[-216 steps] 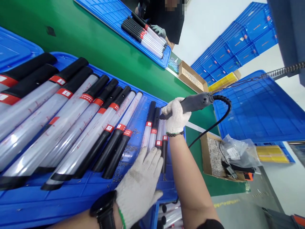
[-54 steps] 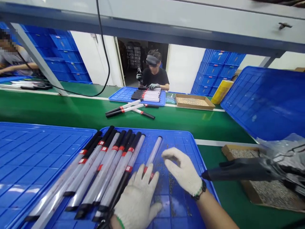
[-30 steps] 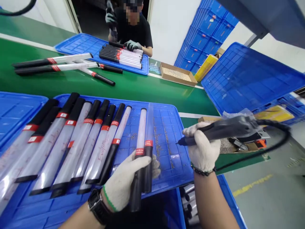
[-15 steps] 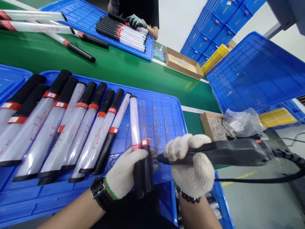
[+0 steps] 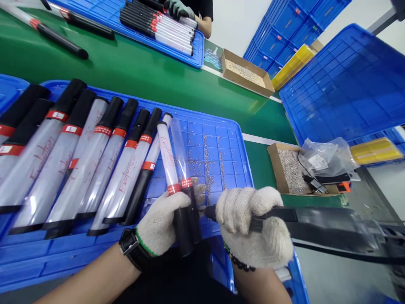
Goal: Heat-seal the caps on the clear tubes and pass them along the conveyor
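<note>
Hands gloved: left hand (image 5: 161, 221) clamped on two sticks (image 5: 179, 185) at tray (image 5: 228, 139) near edge, right hand (image 5: 253, 226) gripping driver (image 5: 316, 223), tip at sticks' black grip. Other sticks (image 5: 82, 156) lie in a row, w/ loose screws (image 5: 205, 162) beside; state unclear.

In my left hand (image 5: 161, 221) I grip two sticks (image 5: 179, 177) side by side by their black handles, their clear tubes with red bands tilted up and away from me. My right hand (image 5: 253, 228) holds a dark corded electric screwdriver (image 5: 316, 226) level, its tip against the nearer handle.
</note>
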### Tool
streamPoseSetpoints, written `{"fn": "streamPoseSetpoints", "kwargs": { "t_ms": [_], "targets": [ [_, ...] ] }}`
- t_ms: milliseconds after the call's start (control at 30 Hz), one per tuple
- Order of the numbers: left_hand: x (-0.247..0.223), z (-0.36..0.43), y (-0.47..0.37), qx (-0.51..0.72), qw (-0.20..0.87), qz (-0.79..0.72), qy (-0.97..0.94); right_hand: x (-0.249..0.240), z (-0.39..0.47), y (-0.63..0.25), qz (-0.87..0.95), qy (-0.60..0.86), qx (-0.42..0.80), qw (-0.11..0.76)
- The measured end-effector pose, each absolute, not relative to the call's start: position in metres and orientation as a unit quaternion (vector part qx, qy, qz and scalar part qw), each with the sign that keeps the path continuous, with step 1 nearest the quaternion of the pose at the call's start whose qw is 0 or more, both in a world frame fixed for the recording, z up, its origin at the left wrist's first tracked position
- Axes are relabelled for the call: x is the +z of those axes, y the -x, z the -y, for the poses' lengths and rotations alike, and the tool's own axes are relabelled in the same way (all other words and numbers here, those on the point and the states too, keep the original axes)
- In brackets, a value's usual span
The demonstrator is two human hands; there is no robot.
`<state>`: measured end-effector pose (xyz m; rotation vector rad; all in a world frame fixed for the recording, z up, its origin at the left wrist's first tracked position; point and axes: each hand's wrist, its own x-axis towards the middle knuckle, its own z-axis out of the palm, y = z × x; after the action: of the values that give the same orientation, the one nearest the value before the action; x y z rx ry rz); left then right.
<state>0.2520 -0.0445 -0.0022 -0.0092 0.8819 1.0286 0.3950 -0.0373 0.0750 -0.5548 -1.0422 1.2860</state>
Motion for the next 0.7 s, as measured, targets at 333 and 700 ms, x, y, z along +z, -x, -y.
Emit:
{"fn": "streamPoseSetpoints", "kwargs": {
  "t_ms": [333,700],
  "targets": [
    [0.002,0.043,-0.255,0.464,0.782,-0.416,-0.001,0.067,0.035,-0.393,0.473,0.267,0.573,0.614],
    [0.003,0.04,-0.263,0.477,0.778,-0.408,-0.029,0.064,0.04,-0.395,0.495,0.294,0.542,0.612]
  ]
}}
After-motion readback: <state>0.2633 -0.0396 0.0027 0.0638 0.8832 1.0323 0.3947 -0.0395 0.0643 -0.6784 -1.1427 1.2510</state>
